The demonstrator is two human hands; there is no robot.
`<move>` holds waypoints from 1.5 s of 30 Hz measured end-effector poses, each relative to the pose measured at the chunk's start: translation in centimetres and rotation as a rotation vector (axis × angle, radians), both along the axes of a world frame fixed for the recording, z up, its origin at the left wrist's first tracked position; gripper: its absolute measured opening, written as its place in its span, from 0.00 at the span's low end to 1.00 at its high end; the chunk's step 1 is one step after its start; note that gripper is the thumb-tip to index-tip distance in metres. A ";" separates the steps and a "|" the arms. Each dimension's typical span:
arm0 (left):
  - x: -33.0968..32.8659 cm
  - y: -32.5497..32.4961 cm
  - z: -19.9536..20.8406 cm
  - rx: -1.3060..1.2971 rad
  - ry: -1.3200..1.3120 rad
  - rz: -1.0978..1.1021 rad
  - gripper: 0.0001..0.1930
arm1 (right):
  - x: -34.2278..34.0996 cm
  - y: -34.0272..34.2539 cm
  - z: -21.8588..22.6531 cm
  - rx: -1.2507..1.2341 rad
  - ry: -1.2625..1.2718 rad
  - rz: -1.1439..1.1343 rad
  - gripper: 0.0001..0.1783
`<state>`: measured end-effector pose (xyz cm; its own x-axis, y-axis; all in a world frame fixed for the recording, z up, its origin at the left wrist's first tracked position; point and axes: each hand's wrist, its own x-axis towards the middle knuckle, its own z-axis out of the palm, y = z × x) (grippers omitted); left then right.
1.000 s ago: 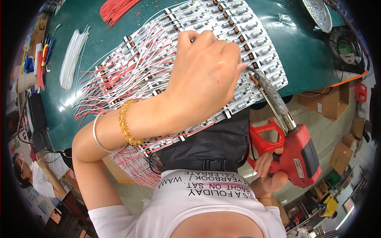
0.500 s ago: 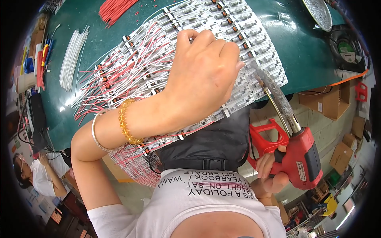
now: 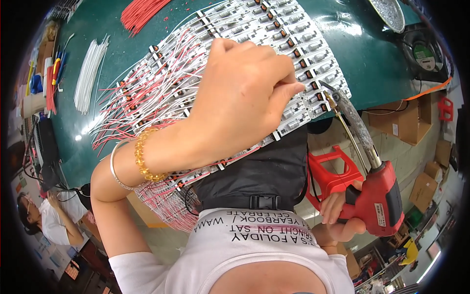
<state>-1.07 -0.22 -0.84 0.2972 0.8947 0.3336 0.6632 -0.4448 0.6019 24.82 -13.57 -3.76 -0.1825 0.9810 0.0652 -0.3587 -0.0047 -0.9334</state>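
Note:
My left hand (image 3: 245,93) is closed over a panel of white circuit boards (image 3: 318,56), thumb and forefinger pressed together. Whatever those fingers hold is hidden. Many red and white wires (image 3: 166,83) stick out of the panel's left part, beside my left wrist. Small metal and orange-dotted components stand in rows on the boards. In my right hand (image 3: 338,210), fingers wrapped round the grip, is a red and black soldering gun (image 3: 384,201). Its long barrel and thin brass feed tube point up to the panel's right edge, close to the boards.
Bundles of white wires (image 3: 90,76) and red wires (image 3: 142,14) lie on the green table (image 3: 379,73). A metal dish (image 3: 389,13) and a black device (image 3: 425,55) stand at the far right. Below are a red stool (image 3: 338,171) and a cardboard box (image 3: 411,122). Another person (image 3: 49,215) sits at left.
The soldering gun has moved slightly right, its tip away from the left fingers. My left hand has shifted a little left and turned, its thumb now showing more.

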 end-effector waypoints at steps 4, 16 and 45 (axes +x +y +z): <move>0.2 -0.6 -0.9 0.034 0.032 0.012 0.06 | -0.9 -1.1 1.3 -0.087 -0.223 -0.161 0.51; 0.6 -0.6 -1.6 0.105 0.075 0.009 0.08 | -2.8 -0.2 2.5 -0.131 -0.379 -0.138 0.42; 0.8 -1.6 -1.8 0.151 0.093 -0.040 0.08 | -0.2 -1.8 1.1 -0.074 -0.250 -0.067 0.45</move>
<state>-0.27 -1.82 -2.62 0.3677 0.8233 0.4325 0.6925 -0.5528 0.4635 24.63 -15.38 -2.68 -0.1182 0.9919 -0.0460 -0.1187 -0.0601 -0.9911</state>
